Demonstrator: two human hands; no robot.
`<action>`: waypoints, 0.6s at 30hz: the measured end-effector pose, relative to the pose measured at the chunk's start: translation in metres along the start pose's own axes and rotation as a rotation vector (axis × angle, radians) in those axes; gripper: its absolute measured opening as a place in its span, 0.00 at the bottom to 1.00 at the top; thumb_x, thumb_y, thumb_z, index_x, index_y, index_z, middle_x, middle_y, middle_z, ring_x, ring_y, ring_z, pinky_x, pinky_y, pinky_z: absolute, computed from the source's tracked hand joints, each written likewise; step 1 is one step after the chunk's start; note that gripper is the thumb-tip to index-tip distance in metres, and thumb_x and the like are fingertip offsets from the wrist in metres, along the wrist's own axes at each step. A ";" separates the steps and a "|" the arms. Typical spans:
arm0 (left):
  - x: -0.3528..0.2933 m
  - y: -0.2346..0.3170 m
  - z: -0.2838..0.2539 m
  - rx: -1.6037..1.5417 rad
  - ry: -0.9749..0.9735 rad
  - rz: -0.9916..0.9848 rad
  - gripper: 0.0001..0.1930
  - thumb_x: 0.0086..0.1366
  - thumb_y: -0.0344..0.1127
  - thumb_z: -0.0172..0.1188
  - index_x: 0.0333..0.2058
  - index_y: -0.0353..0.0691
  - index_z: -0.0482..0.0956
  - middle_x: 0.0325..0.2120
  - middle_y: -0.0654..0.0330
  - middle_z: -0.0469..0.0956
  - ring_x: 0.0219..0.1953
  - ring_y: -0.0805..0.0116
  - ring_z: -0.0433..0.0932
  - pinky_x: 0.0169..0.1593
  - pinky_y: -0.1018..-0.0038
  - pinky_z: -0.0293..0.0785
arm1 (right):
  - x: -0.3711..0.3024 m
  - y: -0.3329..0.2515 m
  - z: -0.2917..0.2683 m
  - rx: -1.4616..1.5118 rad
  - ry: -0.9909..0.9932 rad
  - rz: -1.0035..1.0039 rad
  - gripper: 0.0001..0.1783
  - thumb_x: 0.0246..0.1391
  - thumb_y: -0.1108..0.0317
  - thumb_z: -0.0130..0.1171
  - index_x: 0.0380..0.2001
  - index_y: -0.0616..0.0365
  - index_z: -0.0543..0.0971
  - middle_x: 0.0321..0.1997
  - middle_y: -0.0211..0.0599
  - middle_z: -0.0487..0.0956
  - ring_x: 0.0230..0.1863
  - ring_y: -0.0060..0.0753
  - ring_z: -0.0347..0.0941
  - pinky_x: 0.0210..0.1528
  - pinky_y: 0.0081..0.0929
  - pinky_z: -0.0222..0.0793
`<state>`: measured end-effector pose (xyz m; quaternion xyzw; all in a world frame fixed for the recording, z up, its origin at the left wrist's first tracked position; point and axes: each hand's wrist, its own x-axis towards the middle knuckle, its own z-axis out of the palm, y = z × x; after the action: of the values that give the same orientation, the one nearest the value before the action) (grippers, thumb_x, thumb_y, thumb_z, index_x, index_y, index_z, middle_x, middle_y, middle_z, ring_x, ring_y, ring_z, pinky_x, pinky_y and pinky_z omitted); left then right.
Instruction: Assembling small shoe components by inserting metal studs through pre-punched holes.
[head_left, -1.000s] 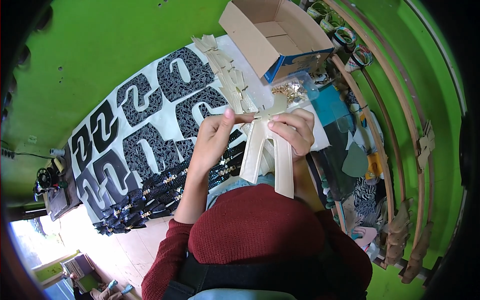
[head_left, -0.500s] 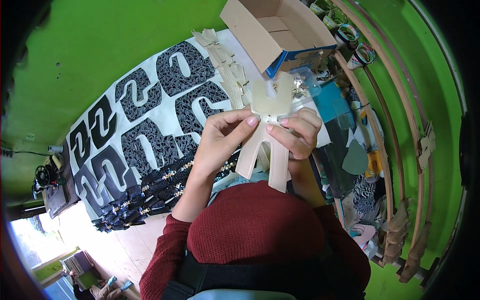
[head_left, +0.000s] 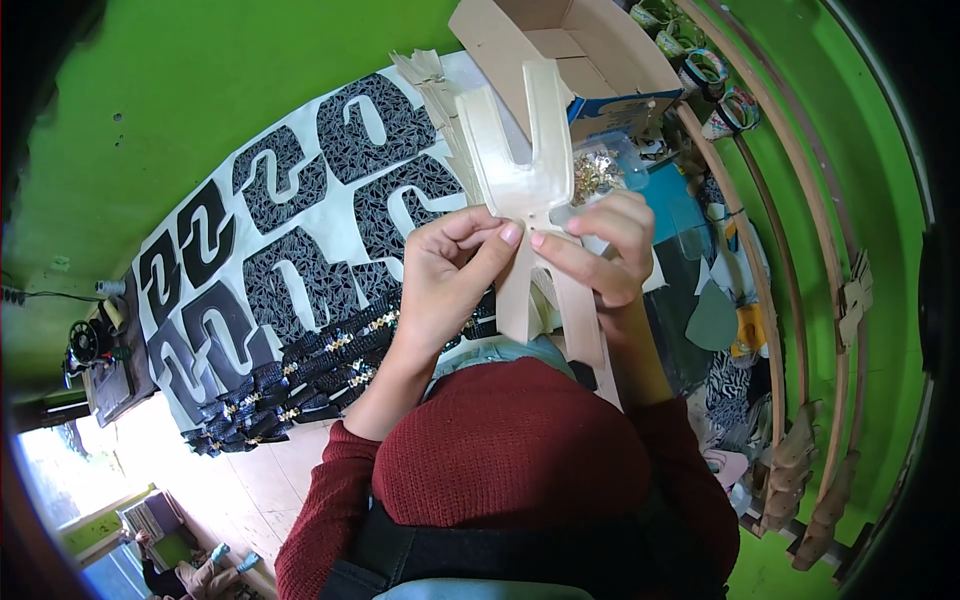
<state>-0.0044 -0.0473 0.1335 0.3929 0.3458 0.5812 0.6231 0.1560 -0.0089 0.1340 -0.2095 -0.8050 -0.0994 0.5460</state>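
Note:
A cream X-shaped strap piece (head_left: 540,185), forked at both ends and resembling a sandal upper, is held up in front of me. Small dark dots or holes show at its narrow middle. My left hand (head_left: 455,265) is closed, pinching the left side of that middle between thumb and fingers. On the opposite side, my right hand (head_left: 605,250) grips it with curled fingers, thumb tip near the dots. Any small part between the fingertips is too small to make out. Beyond my right hand, a clear plastic tub (head_left: 632,172) holds small gold-coloured metal pieces.
Black patterned panels (head_left: 375,135) with curved cutouts cover the white table at left. Nearer lie black straps with gold ornaments (head_left: 300,385). Stacked cream strips (head_left: 425,75) adjoin an open cardboard box (head_left: 610,55). Wooden rails (head_left: 745,220) run along the right. Another person (head_left: 190,580) is at lower left.
The forked far end of the strap piece has spread open and now stands up toward the box; earlier it looked folded. Both hands keep their grip at the middle, the right fingers slightly raised.

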 end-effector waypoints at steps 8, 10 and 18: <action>0.007 -0.010 -0.005 0.255 0.151 0.127 0.07 0.58 0.28 0.58 0.30 0.28 0.77 0.26 0.63 0.78 0.31 0.81 0.74 0.43 0.79 0.69 | -0.006 0.003 -0.008 0.860 -0.093 0.926 0.14 0.50 0.76 0.48 0.41 0.64 0.76 0.40 0.39 0.76 0.41 0.28 0.71 0.46 0.24 0.65; 0.008 -0.013 -0.007 0.425 0.187 0.268 0.07 0.57 0.29 0.59 0.31 0.30 0.78 0.25 0.62 0.79 0.31 0.79 0.76 0.55 0.67 0.61 | 0.000 -0.004 -0.003 0.921 -0.013 1.066 0.15 0.53 0.73 0.49 0.43 0.68 0.73 0.41 0.38 0.76 0.41 0.24 0.71 0.46 0.21 0.66; 0.003 -0.008 -0.002 0.533 0.179 0.325 0.06 0.56 0.29 0.58 0.33 0.35 0.79 0.23 0.62 0.80 0.31 0.76 0.78 0.62 0.54 0.48 | 0.006 -0.020 0.006 0.926 -0.049 1.152 0.14 0.47 0.79 0.57 0.39 0.72 0.74 0.35 0.40 0.78 0.36 0.19 0.73 0.38 0.15 0.69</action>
<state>-0.0025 -0.0445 0.1254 0.5395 0.4720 0.5944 0.3646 0.1404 -0.0233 0.1383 -0.3492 -0.5388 0.5576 0.5261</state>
